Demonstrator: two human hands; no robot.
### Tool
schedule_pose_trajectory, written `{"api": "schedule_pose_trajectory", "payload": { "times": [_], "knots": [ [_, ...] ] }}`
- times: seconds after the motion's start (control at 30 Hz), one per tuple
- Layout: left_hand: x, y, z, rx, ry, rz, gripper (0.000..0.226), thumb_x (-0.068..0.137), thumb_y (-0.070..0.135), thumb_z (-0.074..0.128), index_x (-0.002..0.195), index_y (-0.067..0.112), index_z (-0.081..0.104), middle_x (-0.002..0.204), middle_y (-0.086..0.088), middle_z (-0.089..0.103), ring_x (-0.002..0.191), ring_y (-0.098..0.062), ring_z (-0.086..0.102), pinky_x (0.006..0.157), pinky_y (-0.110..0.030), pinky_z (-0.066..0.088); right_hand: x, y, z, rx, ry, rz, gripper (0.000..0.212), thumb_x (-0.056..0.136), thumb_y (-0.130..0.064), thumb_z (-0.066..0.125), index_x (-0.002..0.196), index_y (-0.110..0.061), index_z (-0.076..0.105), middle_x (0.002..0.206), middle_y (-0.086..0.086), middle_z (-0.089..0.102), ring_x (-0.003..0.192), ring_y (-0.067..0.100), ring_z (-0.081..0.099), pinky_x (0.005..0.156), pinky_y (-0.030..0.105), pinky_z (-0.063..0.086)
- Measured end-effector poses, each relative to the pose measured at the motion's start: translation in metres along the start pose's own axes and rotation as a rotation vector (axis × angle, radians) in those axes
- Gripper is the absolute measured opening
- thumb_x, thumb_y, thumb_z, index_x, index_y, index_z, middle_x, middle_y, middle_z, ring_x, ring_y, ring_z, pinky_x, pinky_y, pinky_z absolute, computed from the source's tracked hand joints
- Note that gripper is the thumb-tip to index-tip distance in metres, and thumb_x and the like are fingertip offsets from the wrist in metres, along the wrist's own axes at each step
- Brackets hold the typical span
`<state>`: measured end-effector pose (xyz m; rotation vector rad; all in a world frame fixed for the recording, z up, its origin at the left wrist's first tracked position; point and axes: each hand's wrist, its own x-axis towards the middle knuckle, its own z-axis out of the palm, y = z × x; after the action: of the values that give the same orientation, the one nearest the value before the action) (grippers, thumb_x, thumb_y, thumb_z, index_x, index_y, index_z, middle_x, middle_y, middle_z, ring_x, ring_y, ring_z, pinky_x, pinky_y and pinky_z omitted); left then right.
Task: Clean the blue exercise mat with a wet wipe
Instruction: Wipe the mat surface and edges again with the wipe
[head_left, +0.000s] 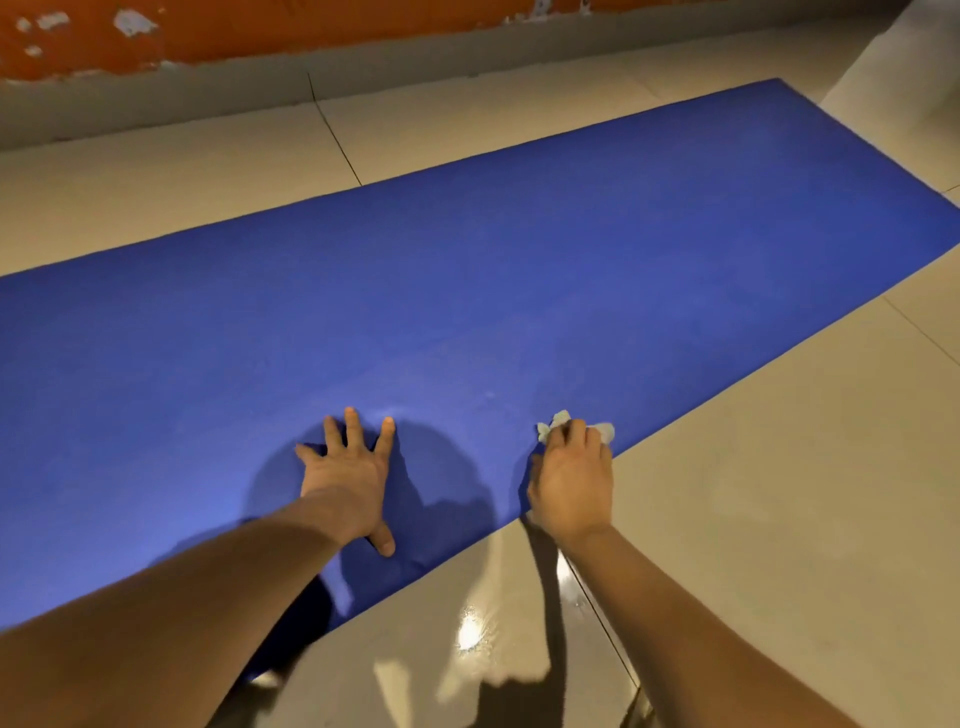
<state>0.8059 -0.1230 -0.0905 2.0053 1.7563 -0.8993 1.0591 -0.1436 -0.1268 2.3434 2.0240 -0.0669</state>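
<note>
Two hands are on the blue mat (467, 270), which lies flat on the tiled floor (753, 493). The left hand (347, 475) presses down with fingers spread. Near the mat's edge, the right hand (571, 480) grips a crumpled wet wipe (558, 420).

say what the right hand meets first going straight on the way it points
Nothing but bare blue mat ahead of the right hand and its wipe; the way looks free.

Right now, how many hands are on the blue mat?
2. Left hand flat, fingers spread, on the blue exercise mat; right hand gripping a crumpled pale wet wipe at its near edge.
</note>
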Motion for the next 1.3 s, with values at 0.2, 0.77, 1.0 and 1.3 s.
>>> {"api": "schedule_pose_trajectory", "payload": {
  "times": [0.2, 0.77, 1.0, 1.3],
  "knots": [
    [0.005, -0.007, 0.007, -0.091, 0.014, 0.017, 0.165, 0.05, 0.07, 0.09, 0.157, 0.027, -0.028, 0.164, -0.021, -0.026, 0.153, -0.046, -0.015, 0.115, -0.059, 0.032, -0.02, -0.026, 0.003, 0.011, -0.119, 0.021, 0.064, 0.105, -0.046, 0.04, 0.148, 0.001, 0.044, 0.156, 0.024, 0.038, 0.144, 0.041, 0.035, 0.12, 0.046, 0.031],
    [0.003, -0.005, 0.007, -0.127, 0.03, 0.012, 0.163, 0.052, 0.067, 0.091, 0.157, 0.03, -0.028, 0.164, -0.02, -0.027, 0.153, -0.045, -0.018, 0.117, -0.061, 0.027, -0.058, -0.069, 0.009, 0.084, -0.096, -0.21, 0.089, 0.102, -0.064, 0.011, 0.158, 0.004, -0.002, 0.165, 0.028, -0.007, 0.151, 0.047, -0.017, 0.126, 0.05, 0.014],
    [0.003, -0.007, 0.008, -0.143, 0.03, 0.022, 0.163, 0.051, 0.066, 0.092, 0.157, 0.03, -0.027, 0.164, -0.02, -0.026, 0.153, -0.044, -0.018, 0.118, -0.062, 0.025, -0.009, 0.009, 0.017, -0.038, -0.051, -0.382, 0.077, 0.103, -0.061, 0.027, 0.159, -0.008, 0.024, 0.168, 0.008, 0.016, 0.156, 0.032, 0.006, 0.122, 0.054, 0.02],
    [0.006, -0.006, 0.011, -0.119, 0.035, 0.024, 0.164, 0.051, 0.068, 0.09, 0.157, 0.028, -0.027, 0.164, -0.021, -0.024, 0.152, -0.047, -0.016, 0.116, -0.063, 0.028, -0.036, -0.059, 0.014, 0.089, -0.043, -0.364, 0.078, 0.102, -0.06, 0.033, 0.151, 0.0, 0.038, 0.162, 0.02, 0.028, 0.153, 0.043, 0.014, 0.117, 0.051, 0.033]
  ]
}}
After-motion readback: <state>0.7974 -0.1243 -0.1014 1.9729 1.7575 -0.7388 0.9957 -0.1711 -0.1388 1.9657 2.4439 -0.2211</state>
